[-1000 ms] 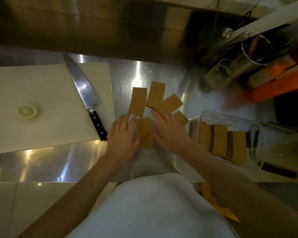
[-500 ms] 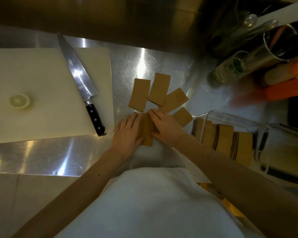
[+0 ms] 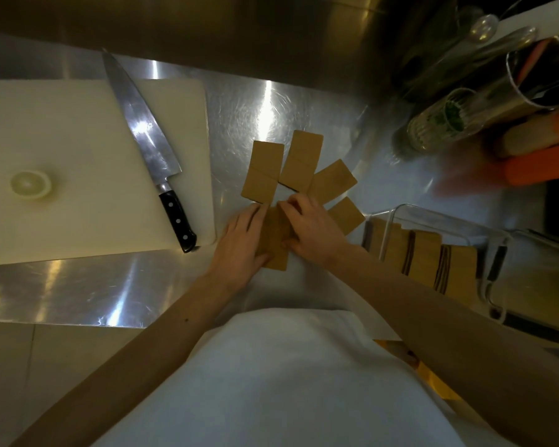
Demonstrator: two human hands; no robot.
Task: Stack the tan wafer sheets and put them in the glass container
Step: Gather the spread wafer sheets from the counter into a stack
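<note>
Left hand [image 3: 244, 243] and right hand [image 3: 310, 230] grip closed on one wafer stack [image 3: 276, 240], loose wafers [image 3: 265, 171] fanned just beyond, glass container [image 3: 433, 217] right.

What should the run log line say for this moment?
phase: stacking | both hands: left hand and right hand squaring wafer stack | loose wafers: fanned on counter | glass container: partly filled

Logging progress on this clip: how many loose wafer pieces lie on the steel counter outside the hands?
4, fanned beyond the hands: leftmost, next, third, rightmost. More may be hidden under the hands.
</note>
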